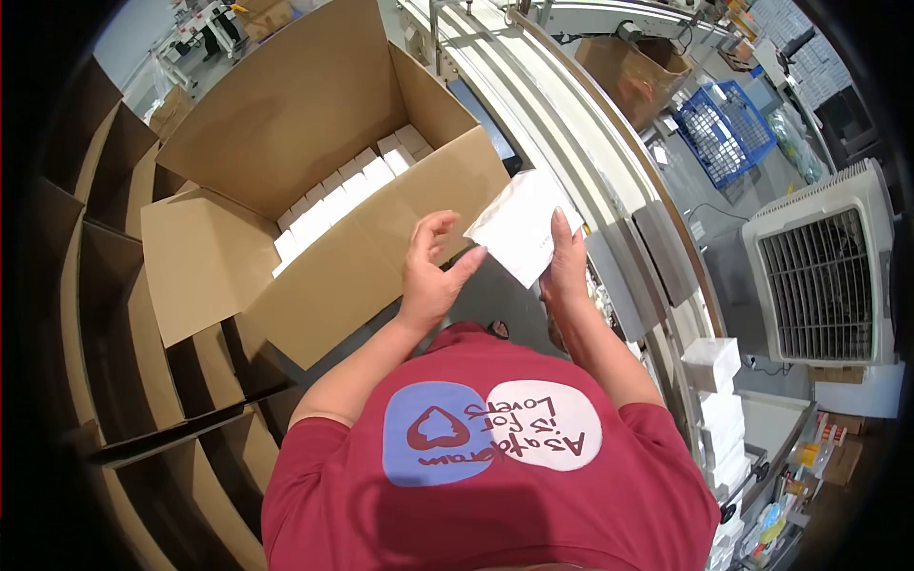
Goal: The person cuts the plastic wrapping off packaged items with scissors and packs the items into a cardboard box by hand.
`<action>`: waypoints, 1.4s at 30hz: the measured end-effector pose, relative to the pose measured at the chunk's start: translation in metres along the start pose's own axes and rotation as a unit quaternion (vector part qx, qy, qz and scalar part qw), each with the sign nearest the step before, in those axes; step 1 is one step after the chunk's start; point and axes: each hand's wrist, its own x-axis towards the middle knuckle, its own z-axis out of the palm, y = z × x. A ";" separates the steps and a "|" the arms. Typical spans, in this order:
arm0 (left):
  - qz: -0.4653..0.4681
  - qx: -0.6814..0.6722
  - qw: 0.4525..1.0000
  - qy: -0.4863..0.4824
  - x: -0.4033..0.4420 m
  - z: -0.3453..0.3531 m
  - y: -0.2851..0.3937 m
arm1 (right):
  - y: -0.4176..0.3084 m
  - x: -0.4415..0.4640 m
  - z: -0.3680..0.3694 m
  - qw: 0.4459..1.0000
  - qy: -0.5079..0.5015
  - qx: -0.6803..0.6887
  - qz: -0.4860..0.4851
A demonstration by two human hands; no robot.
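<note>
My right hand [566, 259] grips a white box [524, 228] by its right edge, thumb on top of the face that carries small faint print. Just left of the box, my left hand [433, 271] is open with its fingers spread and curved; the thumb tip comes close to the box's corner, and I cannot tell whether it touches. In front of my hands stands a large open cardboard carton [381, 233] with its flaps up or folded outward. Rows of white boxes [328, 211] lie inside it.
A white conveyor [571, 124] curves past on the right, with stacked white boxes [719, 414] near its lower end. Other open cartons [133, 314] crowd the left side. Farther right are a blue crate [724, 133] and a large air cooler [819, 266].
</note>
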 end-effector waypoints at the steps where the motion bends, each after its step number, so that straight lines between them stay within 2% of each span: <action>1: -0.052 -0.039 0.998 0.005 0.004 0.008 0.002 | -0.004 0.003 0.001 1.000 0.001 0.004 0.003; 4: -0.249 -0.234 0.938 -0.061 0.022 0.029 -0.005 | -0.009 0.009 0.005 1.000 -0.014 0.015 -0.006; 5: -0.203 -0.252 0.945 -0.037 0.023 0.042 -0.005 | -0.010 0.010 0.006 1.000 -0.021 0.019 -0.013; 8: -0.184 -0.212 0.960 0.005 0.043 0.053 -0.009 | -0.019 0.018 -0.004 0.998 -0.056 0.003 0.038; 9: -0.200 -0.218 0.955 -0.008 0.048 0.052 0.000 | -0.019 0.023 -0.015 0.994 0.009 -0.087 0.063; 10: -0.156 -0.216 0.964 -0.015 0.051 0.054 0.002 | -0.033 0.028 -0.016 0.968 -0.008 -0.240 -0.069; 11: -0.112 -0.214 0.970 -0.024 0.054 0.057 0.004 | -0.053 0.034 -0.016 0.902 -0.023 -0.384 -0.198; 12: -0.070 -0.211 0.974 -0.034 0.056 0.061 0.006 | -0.073 0.038 -0.012 0.797 -0.034 -0.512 -0.317; 13: -0.064 -0.202 0.977 -0.024 0.058 0.064 0.010 | -0.091 0.041 -0.006 0.805 -0.082 -0.495 -0.316; 16: -0.035 -0.150 0.988 -0.023 0.064 0.071 0.010 | -0.113 0.047 0.005 0.664 -0.179 -0.596 -0.414; 20: 0.020 -0.080 0.996 -0.039 0.067 0.076 0.015 | -0.103 0.049 0.003 0.619 -0.201 -0.624 -0.433; 23: 0.015 -0.068 0.996 -0.059 0.072 0.072 0.015 | -0.091 0.049 0.003 0.602 -0.180 -0.625 -0.463; 28: -0.035 -0.095 0.989 -0.111 0.085 0.065 0.010 | -0.087 0.050 0.011 0.599 -0.162 -0.603 -0.502; 34: -0.063 -0.133 0.964 -0.221 0.106 0.047 0.005 | -0.091 0.047 0.027 0.594 -0.182 -0.628 -0.469; 37: -0.077 -0.143 0.951 -0.264 0.116 0.040 0.003 | -0.090 0.049 0.036 0.545 -0.188 -0.662 -0.478; 42: -0.119 -0.205 0.920 -0.312 0.131 0.032 -0.005 | -0.083 0.051 0.047 0.501 -0.174 -0.707 -0.468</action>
